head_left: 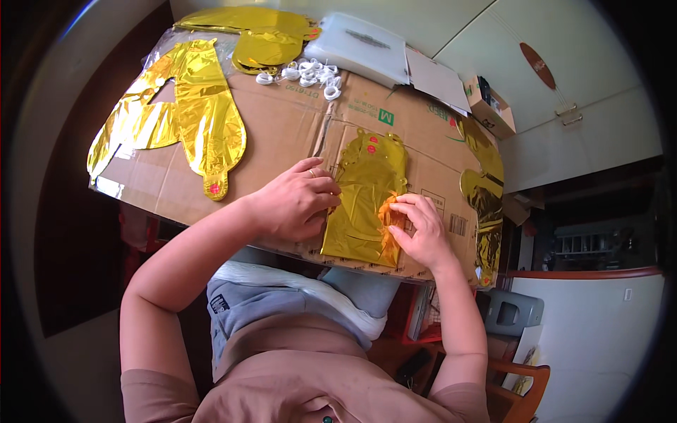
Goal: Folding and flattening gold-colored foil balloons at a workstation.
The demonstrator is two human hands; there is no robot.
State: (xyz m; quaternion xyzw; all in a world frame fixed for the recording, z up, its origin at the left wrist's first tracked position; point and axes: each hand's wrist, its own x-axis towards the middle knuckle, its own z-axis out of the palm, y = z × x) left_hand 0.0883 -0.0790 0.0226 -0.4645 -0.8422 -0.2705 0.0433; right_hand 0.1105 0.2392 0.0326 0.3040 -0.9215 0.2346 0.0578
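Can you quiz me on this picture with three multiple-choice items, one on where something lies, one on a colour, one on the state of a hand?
1. Where do the white plastic clips lie?
A. at the far end of the cardboard sheet
B. under the right hand
C. on the floor

2. What colour is the tuft that the right hand pinches?
A. blue
B. orange
C. white

3. What is the left hand doing?
A. hanging in the air
B. gripping a box
C. pressing on the edge of the folded gold foil balloon

Answers: 1 A, the clips sit near the white tray. 2 B, the tuft is orange against the gold. 3 C, its fingers rest on the foil's left edge.
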